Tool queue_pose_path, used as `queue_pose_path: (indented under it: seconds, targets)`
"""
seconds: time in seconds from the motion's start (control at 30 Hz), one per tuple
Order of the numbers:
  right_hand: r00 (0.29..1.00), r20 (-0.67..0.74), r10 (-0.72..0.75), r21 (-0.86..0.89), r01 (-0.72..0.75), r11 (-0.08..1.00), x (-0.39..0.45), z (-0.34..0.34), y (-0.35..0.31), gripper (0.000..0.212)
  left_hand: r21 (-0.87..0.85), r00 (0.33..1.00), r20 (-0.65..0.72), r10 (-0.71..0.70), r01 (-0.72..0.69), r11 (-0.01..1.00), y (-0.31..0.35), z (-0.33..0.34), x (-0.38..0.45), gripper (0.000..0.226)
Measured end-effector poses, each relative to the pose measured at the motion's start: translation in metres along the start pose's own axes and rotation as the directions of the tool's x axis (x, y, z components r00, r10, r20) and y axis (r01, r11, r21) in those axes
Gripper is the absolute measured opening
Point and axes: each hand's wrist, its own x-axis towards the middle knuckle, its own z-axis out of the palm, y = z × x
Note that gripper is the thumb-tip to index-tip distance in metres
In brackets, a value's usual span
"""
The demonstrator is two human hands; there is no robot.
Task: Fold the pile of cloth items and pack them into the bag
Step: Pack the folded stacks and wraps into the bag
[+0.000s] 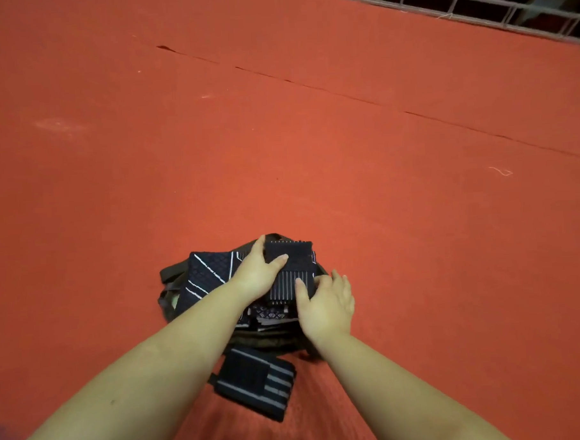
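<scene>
A folded striped cloth (289, 274) is held over the open dark bag (171, 275) on the red floor (278, 137), gripped by the left hand (259, 271) with thumb on top and pinched at its near corner by the right hand (327, 304). Patterned cloths (206, 273) are seen inside the bag. Another folded cloth (256, 384) is laid just beside the bag's near side.

An orange-red floor covering (278, 137) is seen, crossed by thin dark seam lines. A dark olive-grey bag (171, 275) is shown. A black cloth (204, 276) is marked with white diagonal lines over a faint quilted diamond pattern. A black folded cloth (289, 276) is striped with fine pale vertical lines. Another black folded cloth (256, 384) is banded with grey stripes. A pale grey railing (472, 9) is set against darkness.
</scene>
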Motion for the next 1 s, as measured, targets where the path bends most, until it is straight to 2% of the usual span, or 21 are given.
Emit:
queue_pose_path:
  seconds: [0.07,0.13,0.2,0.27,0.33,0.37,0.43,0.5,0.63,0.7,0.73,0.8,0.87,0.9,0.93,1.0]
  targets:
    - [0.997,-0.029,-0.074,0.024,0.075,0.997,-0.003,0.0,0.005,0.056,0.269,0.995,0.017,0.099,-0.1,0.958,-0.007,0.001,-0.005,0.079]
    - [0.968,-0.044,-0.246,-0.022,0.245,0.969,-0.003,-0.003,0.01,0.062,0.5,0.959,-0.006,0.282,-0.241,0.832,-0.016,-0.002,-0.012,0.076]
    - [0.894,-0.036,-0.447,-0.134,0.439,0.888,0.002,-0.006,0.015,0.061,0.626,0.885,0.045,0.463,-0.386,0.678,-0.024,-0.006,-0.019,0.071]
    - [0.825,0.022,-0.565,-0.283,0.547,0.788,0.007,-0.007,0.02,0.062,0.707,0.85,0.16,0.502,-0.454,0.543,-0.031,-0.009,-0.023,0.078]
    - [0.803,0.107,-0.587,-0.389,0.577,0.718,0.009,-0.004,0.025,0.07,0.735,0.87,0.243,0.428,-0.453,0.504,-0.037,-0.009,-0.019,0.093]
    - [0.798,0.157,-0.582,-0.399,0.59,0.702,0.009,-0.003,0.027,0.08,0.741,0.885,0.27,0.38,-0.443,0.505,-0.038,-0.008,-0.016,0.093]
    - [0.819,0.234,-0.523,-0.368,0.573,0.732,0.008,-0.002,0.029,0.096,0.754,0.904,0.309,0.297,-0.423,0.503,-0.036,-0.006,-0.01,0.08]
    - [0.841,0.298,-0.452,-0.367,0.538,0.759,0.009,-0.003,0.027,0.099,0.759,0.908,0.334,0.254,-0.419,0.499,-0.033,-0.005,-0.007,0.067]
    - [0.845,0.334,-0.418,-0.367,0.525,0.768,0.011,-0.009,0.025,0.096,0.775,0.914,0.336,0.227,-0.405,0.485,-0.027,-0.007,-0.009,0.066]
    - [0.857,0.243,-0.454,-0.282,0.51,0.813,0.005,-0.01,0.029,0.089,0.764,0.911,0.282,0.301,-0.403,0.505,-0.026,-0.008,-0.013,0.065]
    - [0.874,0.157,-0.459,-0.208,0.484,0.85,-0.002,-0.009,0.034,0.085,0.738,0.896,0.212,0.39,-0.408,0.538,-0.029,-0.009,-0.017,0.063]
    - [0.918,0.0,-0.398,-0.048,0.397,0.916,-0.023,-0.002,0.047,0.079,0.652,0.816,0.008,0.579,-0.443,0.615,-0.038,-0.013,-0.037,0.053]
    - [0.969,-0.02,-0.247,0.061,0.248,0.967,-0.048,0.01,0.064,0.072,0.549,0.726,-0.124,0.676,-0.517,0.656,-0.06,-0.015,-0.066,0.04]
    - [0.986,0.013,-0.164,0.086,0.162,0.983,-0.061,0.017,0.072,0.069,0.513,0.723,-0.134,0.678,-0.535,0.672,-0.076,-0.012,-0.083,0.035]
    - [0.995,0.052,-0.091,0.099,0.085,0.991,-0.073,0.024,0.08,0.068,0.486,0.749,-0.119,0.651,-0.528,0.696,-0.092,-0.008,-0.099,0.032]
    - [0.992,0.127,0.005,0.121,-0.021,0.992,-0.091,0.037,0.09,0.066,0.46,0.838,-0.106,0.536,-0.437,0.773,-0.125,0.005,-0.123,0.03]
